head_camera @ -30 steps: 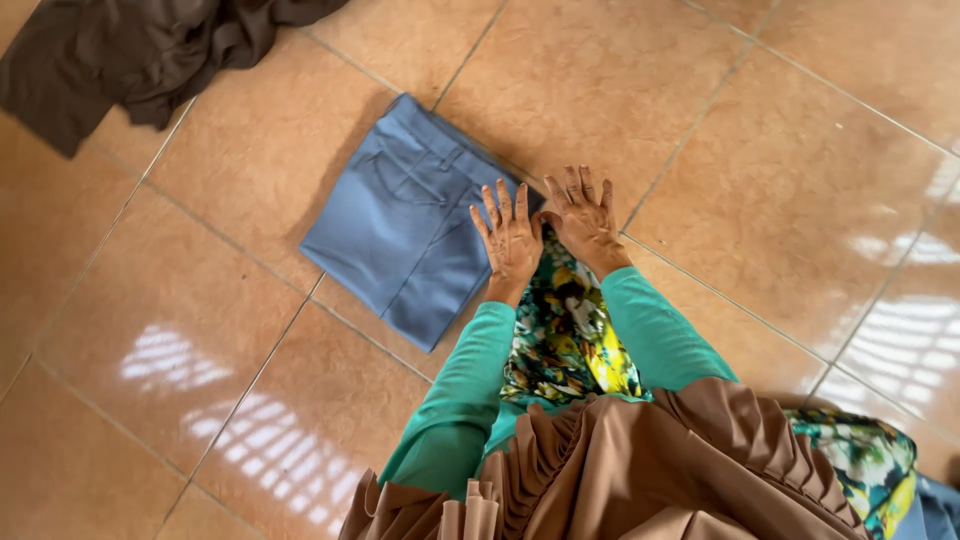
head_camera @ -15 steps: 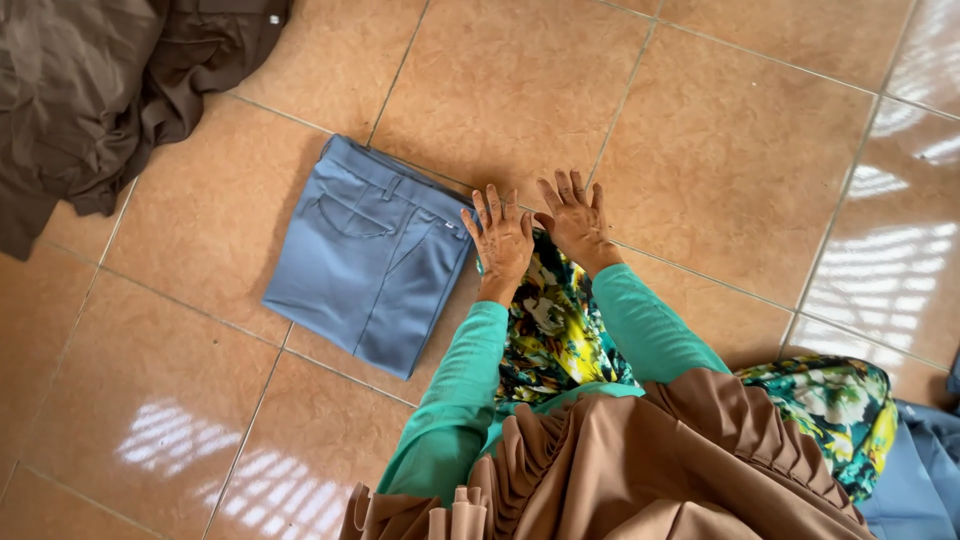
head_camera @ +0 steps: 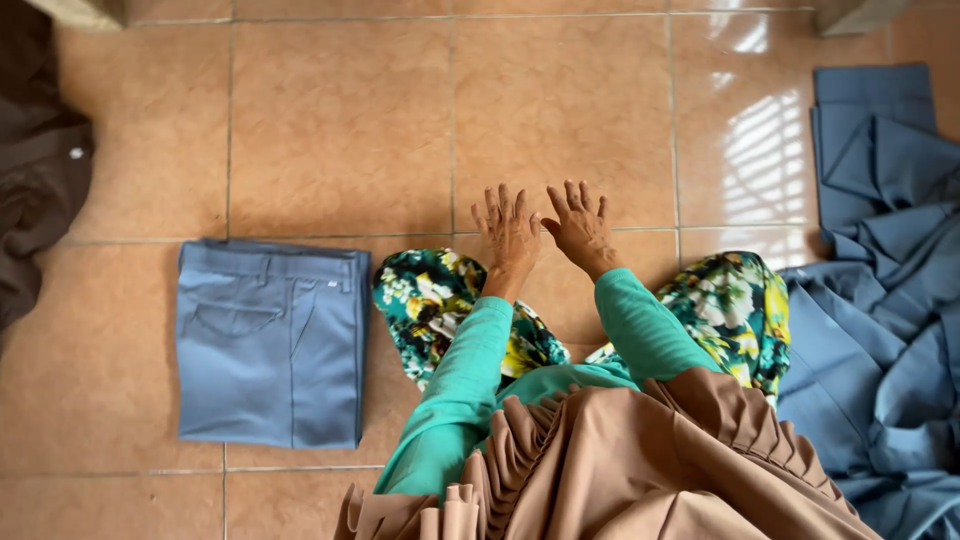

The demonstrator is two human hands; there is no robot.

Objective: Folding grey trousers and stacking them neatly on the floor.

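Observation:
My left hand [head_camera: 510, 232] and my right hand [head_camera: 578, 226] are stretched out side by side above the tan floor tiles, fingers spread, holding nothing. Both arms wear green sleeves. A folded grey-blue pair of trousers [head_camera: 270, 340] lies flat on the floor to the left of my left hand, apart from it. My knees in floral fabric [head_camera: 730, 305] sit under and beside my arms.
A heap of loose grey-blue cloth [head_camera: 880, 300] spreads over the floor at the right. Dark brown garments [head_camera: 35, 170] lie at the left edge. A pleated brown cloth [head_camera: 620, 460] hangs in front of me at the bottom.
The view has swung right, so the folded trousers now lie away to the left of my hands and the blue cloth heap has come into sight. My hands have left the trousers.

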